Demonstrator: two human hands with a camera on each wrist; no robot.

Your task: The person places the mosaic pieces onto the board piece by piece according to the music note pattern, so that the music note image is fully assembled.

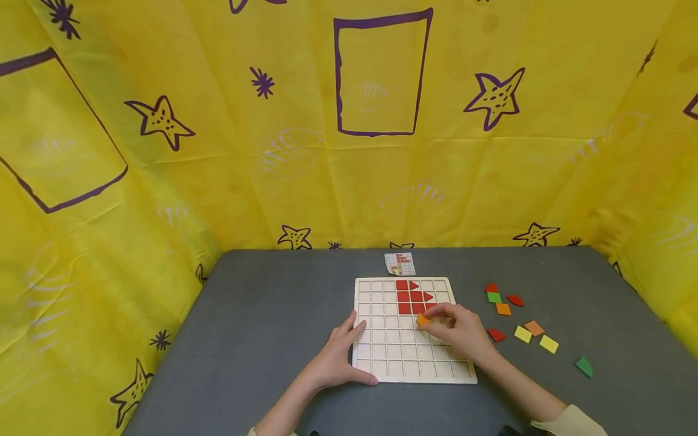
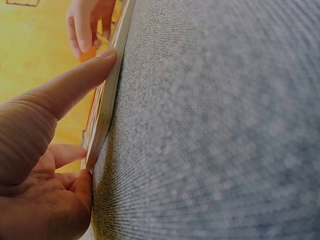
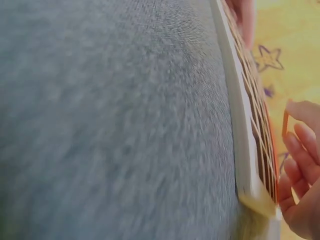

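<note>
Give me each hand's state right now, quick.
Left hand: open, fingers spread, touching the grid board's edge.
Right hand: closed, pinching an orange tile over the board.

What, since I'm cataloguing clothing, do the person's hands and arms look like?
The left hand and right hand are ungloved. The left forearm and right forearm show bare up to the pale cream right sleeve and a sliver of similar left sleeve.

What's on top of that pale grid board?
On the board, red pieces fill several far cells. The right hand pinches an orange piece over it; whatever lies in the cells hidden by that hand cannot be seen.
</note>
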